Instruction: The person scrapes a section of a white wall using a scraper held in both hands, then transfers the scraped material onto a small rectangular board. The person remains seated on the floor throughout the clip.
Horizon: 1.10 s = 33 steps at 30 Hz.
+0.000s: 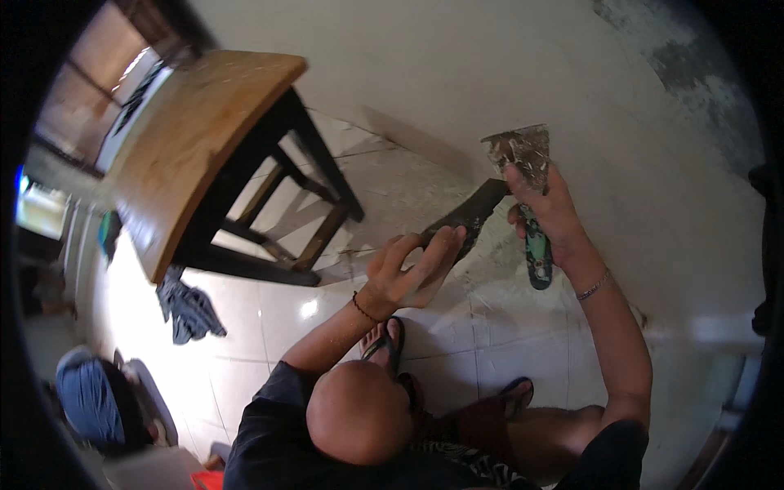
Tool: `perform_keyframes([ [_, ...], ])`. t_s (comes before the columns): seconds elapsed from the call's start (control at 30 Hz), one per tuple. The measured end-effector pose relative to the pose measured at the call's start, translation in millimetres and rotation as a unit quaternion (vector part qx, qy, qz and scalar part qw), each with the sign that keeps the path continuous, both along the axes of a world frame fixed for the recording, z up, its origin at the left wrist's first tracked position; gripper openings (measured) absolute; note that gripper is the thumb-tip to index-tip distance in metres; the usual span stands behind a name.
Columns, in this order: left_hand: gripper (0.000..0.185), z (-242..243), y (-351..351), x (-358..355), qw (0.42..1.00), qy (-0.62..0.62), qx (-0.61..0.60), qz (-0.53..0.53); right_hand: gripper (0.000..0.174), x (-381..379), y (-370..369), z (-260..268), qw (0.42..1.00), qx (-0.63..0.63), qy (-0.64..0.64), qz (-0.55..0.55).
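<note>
My right hand (554,214) grips a putty knife (538,248) with a green-and-black patterned handle. Its wide blade points up towards the wall and is crusted with pale residue. Between the fingers of my left hand (413,266) is a dark flat block (471,211), tapering towards my right hand; its exact kind is unclear. The block's far end comes close to my right thumb and fingers, just below the blade. Whether they touch, I cannot tell.
A wooden table (196,122) with black legs stands at left, against the pale wall (441,55). Beneath its near edge lies a grey cloth (188,306). Pale scrapings dust the tiled floor (392,202) by the wall. My sandalled feet (386,346) are below my hands.
</note>
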<state>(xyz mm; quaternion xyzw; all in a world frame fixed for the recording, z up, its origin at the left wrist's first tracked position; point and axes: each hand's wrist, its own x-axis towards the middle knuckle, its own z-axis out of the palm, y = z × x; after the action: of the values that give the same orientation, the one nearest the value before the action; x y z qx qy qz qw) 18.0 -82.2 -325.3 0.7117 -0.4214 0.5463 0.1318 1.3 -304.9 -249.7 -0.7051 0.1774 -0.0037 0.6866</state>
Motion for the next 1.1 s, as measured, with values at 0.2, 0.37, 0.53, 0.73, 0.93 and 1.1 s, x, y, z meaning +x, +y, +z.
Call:
perform_keyframes([
  [0.2, 0.037, -38.0, 4.4, 13.0, 0.985, 0.067, -0.022, -0.158, 0.045, -4.7, -11.4, -15.1, 0.999, 0.003, -0.023, -0.033],
  [0.37, 0.075, -50.2, 8.1, 44.3, 0.535, 0.636, -0.402, -0.385, 0.049, -12.4, -12.6, 4.2, 0.999, -0.002, 0.000, -0.051],
  [0.53, 0.065, -25.9, -18.6, 44.8, -0.049, 0.757, -0.155, -0.632, 0.054, -41.1, -6.9, 7.1, 1.000, -0.021, 0.016, -0.015],
  [0.73, 0.060, 3.7, -37.7, 18.7, -0.057, 0.903, -0.091, -0.416, 0.043, -78.4, -13.9, -12.4, 0.970, -0.241, -0.020, -0.031],
  [0.93, 0.073, -2.7, -27.6, 38.3, -0.044, 0.881, -0.190, -0.431, 0.060, -103.2, -17.6, -13.3, 0.786, -0.577, -0.080, 0.208],
  [1.1, 0.076, -16.6, -10.9, 18.3, 0.312, 0.796, -0.053, -0.516, 0.075, -103.1, -6.2, -40.3, 0.746, -0.611, -0.046, 0.261],
])
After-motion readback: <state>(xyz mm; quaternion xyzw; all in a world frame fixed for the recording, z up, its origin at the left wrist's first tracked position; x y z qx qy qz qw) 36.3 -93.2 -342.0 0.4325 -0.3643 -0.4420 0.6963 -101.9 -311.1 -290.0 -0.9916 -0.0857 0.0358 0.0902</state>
